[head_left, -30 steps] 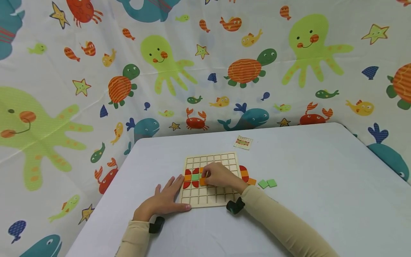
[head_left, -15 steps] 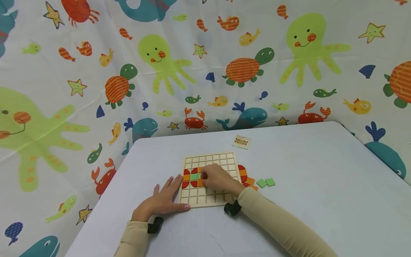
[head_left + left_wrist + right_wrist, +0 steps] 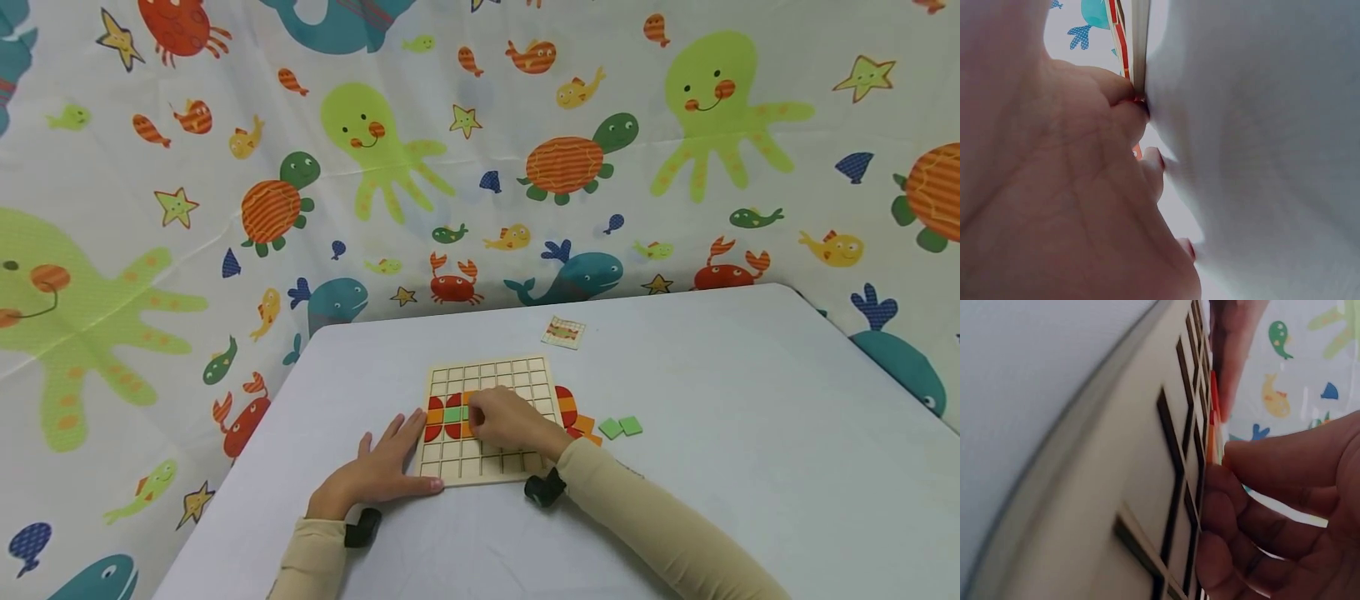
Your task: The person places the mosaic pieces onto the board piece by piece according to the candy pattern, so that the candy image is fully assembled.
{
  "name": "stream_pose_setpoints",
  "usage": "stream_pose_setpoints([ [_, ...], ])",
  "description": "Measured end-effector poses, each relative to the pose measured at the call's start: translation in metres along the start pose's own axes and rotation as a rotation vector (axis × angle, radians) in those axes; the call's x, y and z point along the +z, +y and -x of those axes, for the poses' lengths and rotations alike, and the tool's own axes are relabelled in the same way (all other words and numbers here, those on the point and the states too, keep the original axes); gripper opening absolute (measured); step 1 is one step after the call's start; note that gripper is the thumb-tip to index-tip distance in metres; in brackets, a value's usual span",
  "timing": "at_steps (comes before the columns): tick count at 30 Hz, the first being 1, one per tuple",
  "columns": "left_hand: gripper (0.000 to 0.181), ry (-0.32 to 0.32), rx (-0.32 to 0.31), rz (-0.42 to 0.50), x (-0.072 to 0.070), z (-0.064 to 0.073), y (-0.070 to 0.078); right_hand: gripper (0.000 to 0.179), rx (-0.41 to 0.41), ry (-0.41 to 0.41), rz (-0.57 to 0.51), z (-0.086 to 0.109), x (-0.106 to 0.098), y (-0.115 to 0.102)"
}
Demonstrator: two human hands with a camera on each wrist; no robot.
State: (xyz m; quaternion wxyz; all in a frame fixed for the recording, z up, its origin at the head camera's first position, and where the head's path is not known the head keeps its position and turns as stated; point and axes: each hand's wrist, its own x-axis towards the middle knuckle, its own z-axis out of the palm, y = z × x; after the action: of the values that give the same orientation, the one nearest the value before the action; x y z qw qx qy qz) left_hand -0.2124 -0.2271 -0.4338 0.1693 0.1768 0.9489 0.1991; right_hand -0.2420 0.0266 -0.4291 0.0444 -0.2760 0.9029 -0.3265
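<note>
"Around the gridded board (image 3: 456, 468) on the white bench (image 3: 712, 375)?"

"Just off the right edge, loose red and orange tiles (image 3: 567, 405); farther right, two green tiles (image 3: 631, 426); well beyond the far edge, a small printed card (image 3: 564, 332). Behind everything, a cloth (image 3: 480, 58) full of sea creatures."

"Already on the board?"

"Toward the left side, red rounded pieces (image 3: 453, 431), an orange square (image 3: 436, 415), a green square (image 3: 453, 414), more orange beside."

"In the way?"

"The right hand (image 3: 510, 419), across the board's middle, covering some of the pattern."

"Hard to make out?"

"Right fingertips: down among the pieces, pinching or merely touching, cannot tell. From the left wrist, mostly palm, with the board only a pale strip, cut off at the top."

"And the pose?"

"Right fingers curled, lower ones against the board. Left hand (image 3: 381, 467) spread wide, fingers at the left edge, thumb by the near corner."
</note>
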Motion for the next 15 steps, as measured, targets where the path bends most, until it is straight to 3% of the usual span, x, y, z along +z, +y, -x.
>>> stream_pose_setpoints([
  [7,0.122,0.001,-0.006,0.009,-0.001,0.002,0.002,0.014,-0.087,-0.07,-0.081,0.01,-0.016,0.007],
  [15,0.122,0.003,0.0,0.018,0.0,0.002,0.001,0.006,-0.072,0.004,-0.13,0.035,-0.046,0.025],
])
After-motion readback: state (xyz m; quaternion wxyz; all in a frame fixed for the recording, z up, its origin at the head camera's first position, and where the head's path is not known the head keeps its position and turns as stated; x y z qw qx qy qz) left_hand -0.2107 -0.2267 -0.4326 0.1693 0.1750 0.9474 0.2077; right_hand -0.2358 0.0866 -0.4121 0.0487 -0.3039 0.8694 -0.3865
